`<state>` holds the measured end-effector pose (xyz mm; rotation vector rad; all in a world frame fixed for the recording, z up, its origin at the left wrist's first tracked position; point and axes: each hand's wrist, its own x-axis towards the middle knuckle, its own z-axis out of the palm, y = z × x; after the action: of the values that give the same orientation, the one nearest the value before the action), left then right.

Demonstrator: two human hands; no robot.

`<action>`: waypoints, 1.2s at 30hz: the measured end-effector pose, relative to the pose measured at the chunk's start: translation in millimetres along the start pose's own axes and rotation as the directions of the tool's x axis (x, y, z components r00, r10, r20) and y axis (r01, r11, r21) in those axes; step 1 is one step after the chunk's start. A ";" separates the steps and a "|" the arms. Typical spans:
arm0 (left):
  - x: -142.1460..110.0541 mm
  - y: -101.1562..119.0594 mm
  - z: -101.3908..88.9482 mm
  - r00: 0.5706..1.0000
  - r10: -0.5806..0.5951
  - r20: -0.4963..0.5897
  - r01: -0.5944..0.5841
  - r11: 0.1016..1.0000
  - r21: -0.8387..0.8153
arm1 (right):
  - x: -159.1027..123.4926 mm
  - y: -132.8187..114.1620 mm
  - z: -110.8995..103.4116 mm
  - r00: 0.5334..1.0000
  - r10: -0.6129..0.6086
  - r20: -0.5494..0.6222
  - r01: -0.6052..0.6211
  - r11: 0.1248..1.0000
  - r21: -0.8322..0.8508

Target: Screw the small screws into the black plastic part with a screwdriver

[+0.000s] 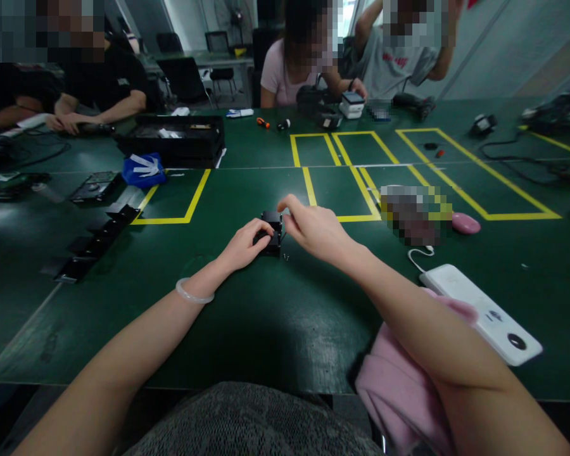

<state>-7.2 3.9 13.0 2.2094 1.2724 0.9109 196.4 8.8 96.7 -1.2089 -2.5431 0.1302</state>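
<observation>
A small black box-like part [272,233] sits on the green table [266,316] in front of me. My left hand [244,243] grips its left side with curled fingers; a pale bangle circles that wrist. My right hand [313,227] hovers at the part's top right corner, thumb and forefinger pinched together on something too small to name. A tiny screw-like speck [286,257] lies on the table just right of the part.
A white power bank [479,313] with a cable lies on a pink cloth [399,380] at my right, a pink mouse-like object [465,223] beyond it. Black parts line up at left [95,237]. A black tray [175,138], a blue bag [143,170], yellow tape outlines, and several people sit at the far side.
</observation>
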 end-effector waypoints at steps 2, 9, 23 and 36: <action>0.0 0.1 0.0 1.000 0.003 0.000 -0.003 1.000 -0.002 | 0.0 0.7 -0.2 1.000 0.000 0.001 0.000 1.000 -0.009; 0.1 0.6 0.1 1.000 -0.008 0.003 0.008 1.000 -0.003 | 0.9 -0.3 -0.5 0.999 0.026 0.023 -0.025 0.999 -0.045; 0.1 -0.3 1.3 1.000 -0.001 -0.004 0.001 1.000 0.002 | -0.5 -1.5 -0.2 1.000 0.021 0.020 -0.021 1.000 -0.022; 0.0 -1.1 1.2 1.000 0.005 -0.005 -0.005 1.000 0.008 | -0.3 -0.8 0.4 1.000 0.002 0.001 -0.002 1.000 0.015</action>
<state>-7.0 4.4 11.5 2.2188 1.2756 0.9157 195.9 8.0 96.4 -1.2054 -2.5378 0.1508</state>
